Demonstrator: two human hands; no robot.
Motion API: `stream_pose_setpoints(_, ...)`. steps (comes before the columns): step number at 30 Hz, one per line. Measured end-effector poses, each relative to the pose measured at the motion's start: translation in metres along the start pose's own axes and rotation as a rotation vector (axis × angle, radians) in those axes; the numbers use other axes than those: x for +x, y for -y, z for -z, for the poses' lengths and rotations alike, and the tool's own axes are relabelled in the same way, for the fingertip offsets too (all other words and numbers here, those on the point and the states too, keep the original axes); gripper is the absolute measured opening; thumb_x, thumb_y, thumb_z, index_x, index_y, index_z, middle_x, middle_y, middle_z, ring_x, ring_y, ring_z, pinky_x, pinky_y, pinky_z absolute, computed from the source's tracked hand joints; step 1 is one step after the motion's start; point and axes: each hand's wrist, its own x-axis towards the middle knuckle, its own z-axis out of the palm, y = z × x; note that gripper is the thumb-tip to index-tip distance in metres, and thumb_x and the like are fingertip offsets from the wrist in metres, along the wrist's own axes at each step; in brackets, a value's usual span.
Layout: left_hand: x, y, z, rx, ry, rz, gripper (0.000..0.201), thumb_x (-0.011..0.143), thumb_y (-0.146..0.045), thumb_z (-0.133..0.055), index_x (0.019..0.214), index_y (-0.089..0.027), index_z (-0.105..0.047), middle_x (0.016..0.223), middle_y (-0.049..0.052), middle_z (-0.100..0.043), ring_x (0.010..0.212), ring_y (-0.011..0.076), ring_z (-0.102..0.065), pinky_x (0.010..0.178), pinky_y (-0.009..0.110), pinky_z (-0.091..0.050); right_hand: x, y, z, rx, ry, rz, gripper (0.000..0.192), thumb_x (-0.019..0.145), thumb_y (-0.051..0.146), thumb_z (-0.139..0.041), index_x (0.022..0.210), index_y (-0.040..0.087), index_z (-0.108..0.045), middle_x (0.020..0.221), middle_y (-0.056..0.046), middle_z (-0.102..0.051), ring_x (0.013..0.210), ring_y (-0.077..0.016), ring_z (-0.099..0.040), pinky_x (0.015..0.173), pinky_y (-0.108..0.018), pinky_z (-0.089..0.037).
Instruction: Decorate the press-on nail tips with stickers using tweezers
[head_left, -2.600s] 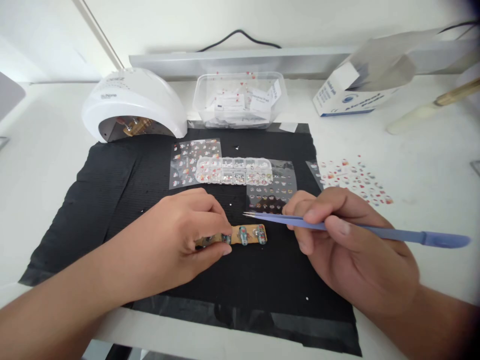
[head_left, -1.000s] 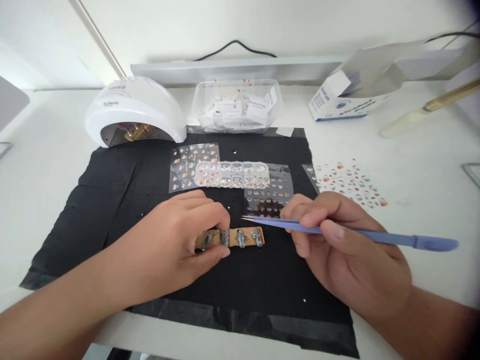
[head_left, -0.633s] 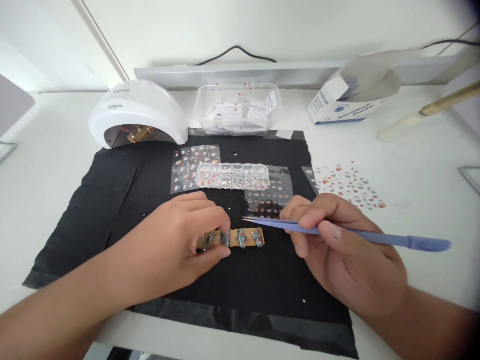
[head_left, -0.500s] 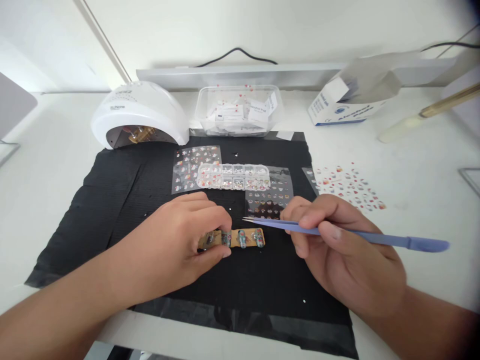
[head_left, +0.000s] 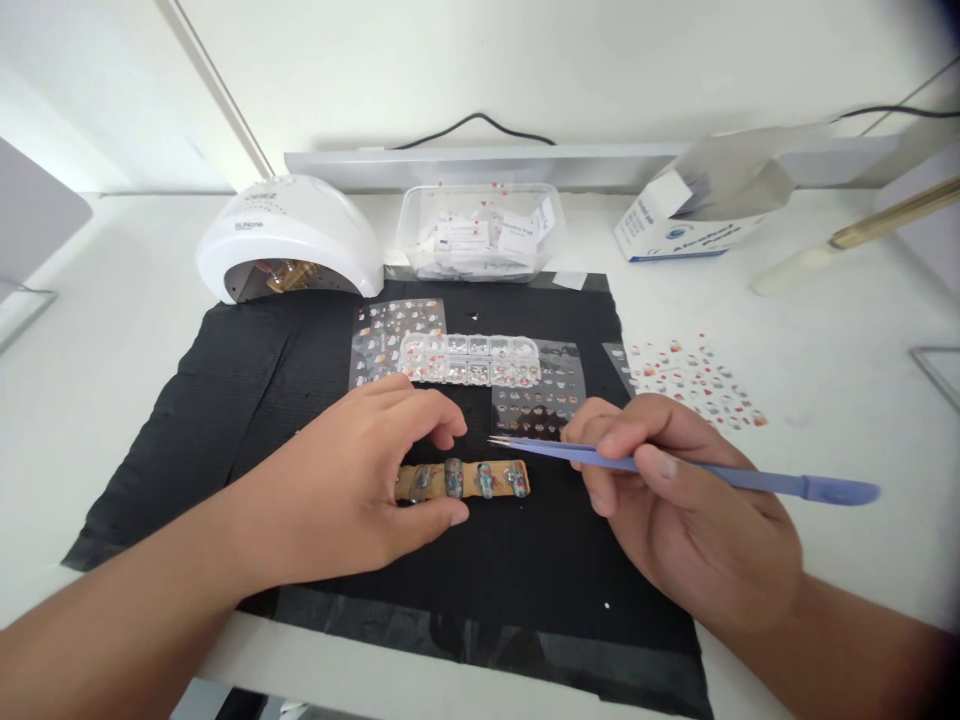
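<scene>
My left hand (head_left: 375, 480) is open around the left part of a tan strip (head_left: 470, 478), thumb below it and fingers above, with a gap between them. Several decorated false nails sit across the strip; one false nail (head_left: 454, 478) lies between my thumb and fingertips. Between its thumb and fingers my right hand (head_left: 667, 490) holds blue tweezers (head_left: 720, 472). Their thin metal tips point left and hover above the strip, just below a dark sticker sheet (head_left: 540, 395). Past my left fingers lies a clear compartment case (head_left: 470, 362) of small decorations.
A white nail lamp (head_left: 289, 235) stands at the back left, with gold-coloured pieces inside. Behind the black mat (head_left: 480, 560) are a clear tub (head_left: 480, 235) of packets and an alcohol pad box (head_left: 690, 225). Sticker sheets (head_left: 397, 335) lie on the mat; another sticker sheet (head_left: 697, 380) extends right.
My left thumb and fingers have spread apart from the false nail, leaving it on the strip. My right hand keeps the tweezers in nearly the same place. The view has shifted slightly.
</scene>
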Motion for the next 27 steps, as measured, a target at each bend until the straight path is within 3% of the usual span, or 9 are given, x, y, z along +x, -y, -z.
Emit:
stream_pose_setpoints(3,0.0,0.002,0.001,0.04,-0.039,-0.006,0.02,0.084,-0.028,-0.067,0.098,-0.019,-0.057,0.093,0.0,-0.063,0.086,0.0169,-0.056,0.076,0.031,-0.044,0.0,0.0,0.001,0.008,0.003,-0.012,0.014,0.091,0.031,-0.06,0.085,0.023,-0.071,0.059,0.0,-0.056,0.064,-0.0167,-0.05,0.061,-0.032,-0.035)
stream_pose_setpoints(6,0.002,0.009,0.007,0.113,-0.172,-0.012,0.012,0.087,-0.028,-0.062,0.093,-0.018,-0.058,0.086,0.0,-0.062,0.082,0.0168,-0.056,0.075,0.031,-0.043,0.001,-0.001,0.001,0.006,0.007,-0.011,0.014,0.091,0.032,-0.061,0.085,0.023,-0.071,0.058,0.001,-0.056,0.065,-0.0167,-0.05,0.062,-0.032,-0.036)
stream_pose_setpoints(10,0.008,0.03,0.018,0.192,-0.369,0.134,0.013,0.09,-0.03,-0.057,0.089,-0.018,-0.061,0.085,0.003,-0.062,0.083,0.0201,-0.058,0.074,0.033,-0.044,0.001,-0.001,0.0,0.008,-0.016,-0.009,0.014,0.09,0.035,-0.063,0.083,0.025,-0.069,0.056,0.001,-0.055,0.064,-0.0165,-0.051,0.061,-0.031,-0.036)
stream_pose_setpoints(12,0.01,0.042,0.022,0.253,-0.36,0.216,0.019,0.09,-0.034,-0.056,0.094,-0.017,-0.063,0.092,0.006,-0.063,0.092,0.0247,-0.058,0.082,0.039,-0.047,0.001,-0.002,0.0,0.02,-0.044,-0.019,0.012,0.089,0.036,-0.064,0.084,0.026,-0.067,0.056,0.002,-0.054,0.063,-0.0159,-0.051,0.06,-0.03,-0.036)
stream_pose_setpoints(14,0.012,0.053,0.022,0.282,-0.319,0.208,0.034,0.084,-0.039,-0.064,0.109,-0.015,-0.064,0.107,0.011,-0.063,0.107,0.0321,-0.055,0.094,0.05,-0.045,0.0,-0.005,0.001,0.021,-0.064,-0.034,0.013,0.088,0.038,-0.065,0.083,0.026,-0.066,0.056,0.003,-0.054,0.061,-0.0153,-0.051,0.061,-0.03,-0.036)
stream_pose_setpoints(18,0.013,0.068,0.016,0.289,-0.175,0.149,0.073,0.07,-0.038,-0.081,0.137,-0.027,-0.054,0.144,0.012,-0.049,0.128,0.0399,-0.046,0.102,0.06,-0.042,0.001,-0.011,0.002,0.023,-0.097,-0.052,0.02,0.085,0.043,-0.067,0.077,0.024,-0.064,0.053,0.005,-0.052,0.057,-0.0141,-0.049,0.061,-0.03,-0.036)
stream_pose_setpoints(20,0.013,0.072,0.014,0.292,-0.165,0.131,0.068,0.076,-0.035,-0.078,0.137,-0.025,-0.052,0.139,0.011,-0.054,0.125,0.0354,-0.05,0.102,0.057,-0.044,0.002,-0.013,0.001,0.016,-0.099,-0.039,0.022,0.085,0.042,-0.067,0.075,0.023,-0.063,0.054,0.005,-0.052,0.055,-0.0131,-0.048,0.059,-0.029,-0.035)
stream_pose_setpoints(24,0.013,0.078,0.017,0.302,-0.221,0.096,0.034,0.095,-0.034,-0.061,0.123,-0.015,-0.059,0.123,0.01,-0.062,0.107,0.0242,-0.063,0.092,0.046,-0.054,0.003,-0.015,-0.005,0.004,-0.136,0.004,0.023,0.084,0.043,-0.069,0.074,0.023,-0.064,0.055,0.005,-0.056,0.054,-0.0121,-0.046,0.058,-0.028,-0.033)
stream_pose_setpoints(27,0.014,0.08,0.018,0.287,-0.305,0.036,0.03,0.097,-0.033,-0.059,0.121,-0.016,-0.06,0.121,0.01,-0.063,0.102,0.0219,-0.065,0.087,0.042,-0.057,0.003,-0.014,-0.008,0.011,-0.204,0.051,0.023,0.081,0.046,-0.074,0.078,0.025,-0.065,0.06,0.004,-0.06,0.062,-0.0132,-0.051,0.064,-0.028,-0.038)
